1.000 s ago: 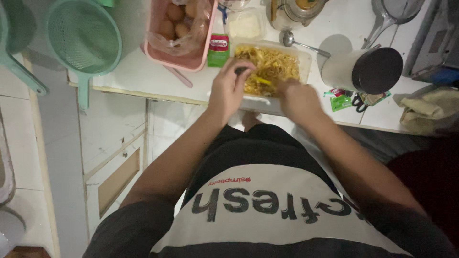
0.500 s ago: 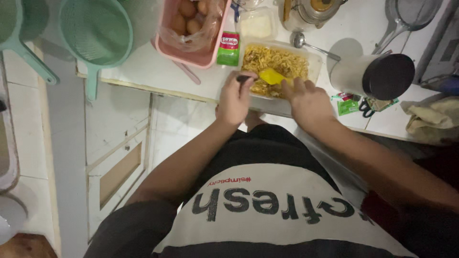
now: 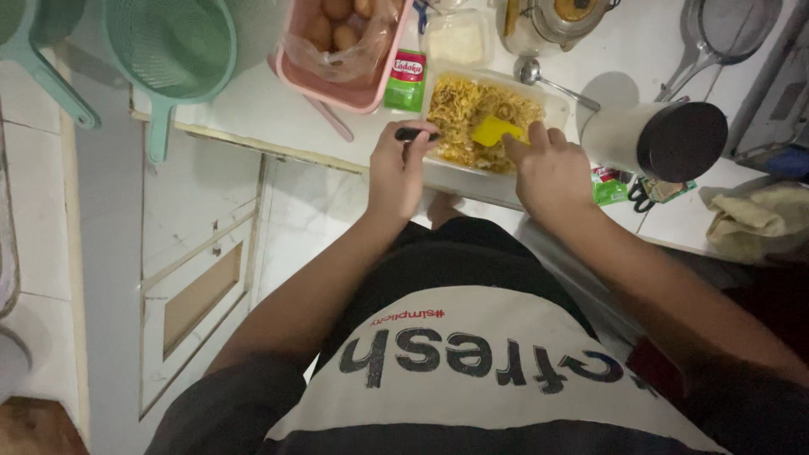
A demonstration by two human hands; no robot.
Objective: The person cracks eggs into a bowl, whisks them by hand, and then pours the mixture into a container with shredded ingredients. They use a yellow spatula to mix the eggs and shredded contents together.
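Note:
A clear rectangular container of yellow noodles (image 3: 468, 105) sits near the front edge of the white counter (image 3: 244, 105). My left hand (image 3: 398, 168) rests at the container's left near corner, its fingers closed on a small black object (image 3: 417, 133). My right hand (image 3: 548, 164) is at the container's right near side and pinches a flat yellow piece (image 3: 493, 131) that lies on the noodles. Both forearms reach out from my body, which wears a white and black shirt.
A pink tray of bagged eggs (image 3: 337, 34), a green sachet (image 3: 407, 80) and a green colander (image 3: 173, 42) stand to the left. A metal spoon (image 3: 539, 76), a white dark-lidded cylinder (image 3: 666, 139), scissors (image 3: 645, 195) and a cloth (image 3: 758, 219) are to the right.
My left hand has drawn back from over the noodles to the container's left corner. The yellow piece has come into sight in my right hand. The camera view has shifted slightly.

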